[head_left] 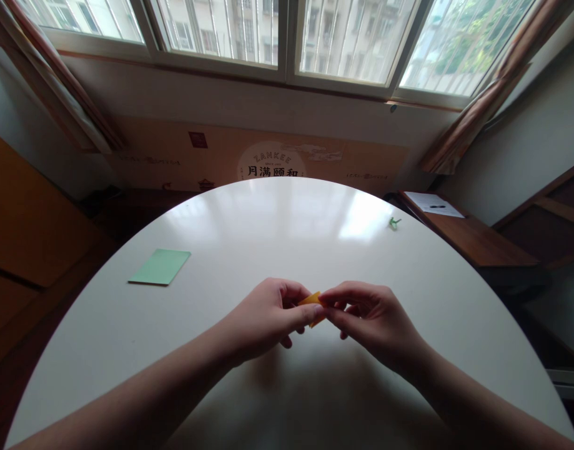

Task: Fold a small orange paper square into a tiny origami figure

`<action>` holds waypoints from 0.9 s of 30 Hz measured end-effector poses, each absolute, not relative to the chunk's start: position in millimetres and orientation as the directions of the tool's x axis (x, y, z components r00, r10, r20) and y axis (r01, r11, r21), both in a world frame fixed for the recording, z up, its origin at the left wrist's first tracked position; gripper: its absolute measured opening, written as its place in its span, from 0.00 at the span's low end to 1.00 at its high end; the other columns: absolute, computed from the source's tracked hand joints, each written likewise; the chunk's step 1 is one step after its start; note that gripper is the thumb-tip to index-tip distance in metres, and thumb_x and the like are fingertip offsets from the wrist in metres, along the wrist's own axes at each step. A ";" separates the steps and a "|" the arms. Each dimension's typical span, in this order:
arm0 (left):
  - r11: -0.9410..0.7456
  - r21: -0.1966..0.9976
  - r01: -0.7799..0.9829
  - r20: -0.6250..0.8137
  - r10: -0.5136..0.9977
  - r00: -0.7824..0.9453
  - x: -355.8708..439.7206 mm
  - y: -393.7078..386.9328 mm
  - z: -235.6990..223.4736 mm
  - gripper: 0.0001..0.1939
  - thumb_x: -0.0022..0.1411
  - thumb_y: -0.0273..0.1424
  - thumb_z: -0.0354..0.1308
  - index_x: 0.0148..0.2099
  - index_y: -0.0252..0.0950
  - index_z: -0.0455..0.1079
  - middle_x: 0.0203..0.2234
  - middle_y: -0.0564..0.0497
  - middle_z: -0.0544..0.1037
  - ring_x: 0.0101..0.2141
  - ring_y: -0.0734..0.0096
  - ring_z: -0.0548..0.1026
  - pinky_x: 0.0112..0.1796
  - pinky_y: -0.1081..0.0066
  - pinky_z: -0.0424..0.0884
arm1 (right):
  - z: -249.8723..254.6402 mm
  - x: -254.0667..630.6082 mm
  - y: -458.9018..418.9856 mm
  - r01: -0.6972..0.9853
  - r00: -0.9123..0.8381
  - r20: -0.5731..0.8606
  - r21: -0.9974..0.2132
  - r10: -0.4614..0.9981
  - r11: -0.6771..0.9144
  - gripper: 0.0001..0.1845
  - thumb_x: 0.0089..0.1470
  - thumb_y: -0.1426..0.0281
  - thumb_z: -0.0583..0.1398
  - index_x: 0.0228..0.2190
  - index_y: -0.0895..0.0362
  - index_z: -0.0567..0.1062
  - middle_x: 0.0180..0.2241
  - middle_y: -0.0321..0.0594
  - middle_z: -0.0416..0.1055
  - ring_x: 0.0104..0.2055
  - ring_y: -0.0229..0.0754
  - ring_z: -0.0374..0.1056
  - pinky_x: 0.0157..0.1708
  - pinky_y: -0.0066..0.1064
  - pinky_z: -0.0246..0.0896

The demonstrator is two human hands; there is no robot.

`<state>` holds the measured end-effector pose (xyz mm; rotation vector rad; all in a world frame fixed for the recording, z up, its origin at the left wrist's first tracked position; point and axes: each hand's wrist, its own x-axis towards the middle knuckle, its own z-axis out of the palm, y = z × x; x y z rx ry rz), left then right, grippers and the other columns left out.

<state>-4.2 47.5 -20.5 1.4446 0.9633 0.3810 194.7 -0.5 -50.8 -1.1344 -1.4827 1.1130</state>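
A small folded piece of orange paper (313,301) is pinched between both my hands, just above the white round table (287,237). My left hand (268,319) grips its left side with thumb and fingers closed. My right hand (371,319) pinches its right side, fingers curled. Most of the paper is hidden by my fingers.
A green sheet of paper (160,267) lies flat at the table's left. A tiny green folded piece (394,222) sits at the far right of the table. A wooden side desk (460,231) with a paper and pen stands to the right, under the windows.
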 end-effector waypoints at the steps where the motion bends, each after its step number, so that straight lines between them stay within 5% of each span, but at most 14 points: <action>1: 0.146 0.937 0.318 -0.316 0.745 0.588 -4.4 47.6 -20.7 0.12 0.56 0.37 0.66 0.37 0.33 0.78 0.27 0.49 0.77 0.31 0.67 0.74 0.25 0.76 0.71 | -51.0 194.3 -0.9 0.145 -0.138 0.151 -0.975 0.979 0.171 0.07 0.54 0.68 0.68 0.36 0.55 0.84 0.32 0.42 0.79 0.32 0.42 0.75 0.23 0.28 0.70; 6: 0.162 0.947 0.277 -0.298 0.766 0.570 -4.5 48.8 -22.0 0.12 0.56 0.37 0.67 0.35 0.32 0.79 0.27 0.49 0.78 0.29 0.69 0.72 0.24 0.76 0.70 | -51.2 193.4 -1.5 0.108 -0.140 0.162 -0.978 0.977 0.177 0.07 0.54 0.67 0.68 0.37 0.56 0.83 0.34 0.44 0.80 0.33 0.44 0.75 0.24 0.30 0.69; 12: 0.189 0.963 0.193 -0.267 0.778 0.568 -3.6 48.8 -21.7 0.14 0.57 0.39 0.66 0.33 0.32 0.77 0.26 0.50 0.76 0.28 0.71 0.71 0.24 0.76 0.70 | -49.3 193.6 -1.0 0.060 -0.100 0.094 -0.993 0.991 0.100 0.20 0.52 0.63 0.70 0.47 0.53 0.78 0.32 0.40 0.78 0.32 0.41 0.73 0.23 0.27 0.69; 27: 0.105 0.972 0.210 -0.208 0.800 0.563 -3.3 47.0 -24.9 0.12 0.59 0.37 0.65 0.34 0.31 0.78 0.25 0.50 0.77 0.27 0.72 0.72 0.23 0.77 0.70 | -51.4 189.6 0.4 -0.117 -0.163 -0.095 -0.987 0.982 -0.115 0.14 0.51 0.60 0.71 0.34 0.58 0.82 0.32 0.44 0.80 0.29 0.39 0.70 0.18 0.23 0.66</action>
